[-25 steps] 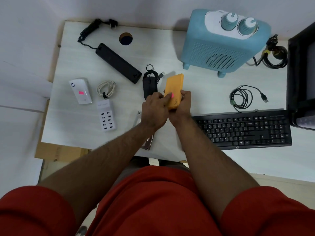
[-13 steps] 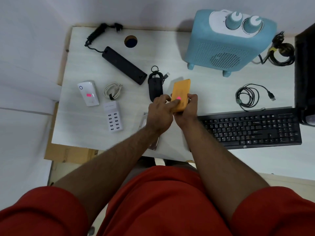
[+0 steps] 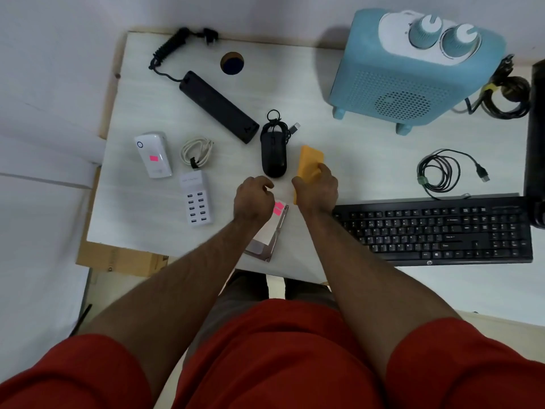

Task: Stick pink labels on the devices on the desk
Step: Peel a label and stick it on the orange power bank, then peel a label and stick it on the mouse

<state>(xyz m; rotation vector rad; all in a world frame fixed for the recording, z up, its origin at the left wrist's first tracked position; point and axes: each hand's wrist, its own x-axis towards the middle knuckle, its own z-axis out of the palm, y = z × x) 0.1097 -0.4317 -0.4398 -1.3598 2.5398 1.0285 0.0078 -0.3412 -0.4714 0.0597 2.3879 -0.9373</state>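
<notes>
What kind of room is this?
Probably a home office or study: a white desk against a wall holds a keyboard, a mouse, a power strip and a blue heater.

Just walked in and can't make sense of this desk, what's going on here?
A person is sticking pink labels on desk devices. The right hand grips an orange device, while the left hand hovers, fingers curled, above a label sheet. The white adapter already carries a label; the black mouse and the white USB hub show none.
</notes>
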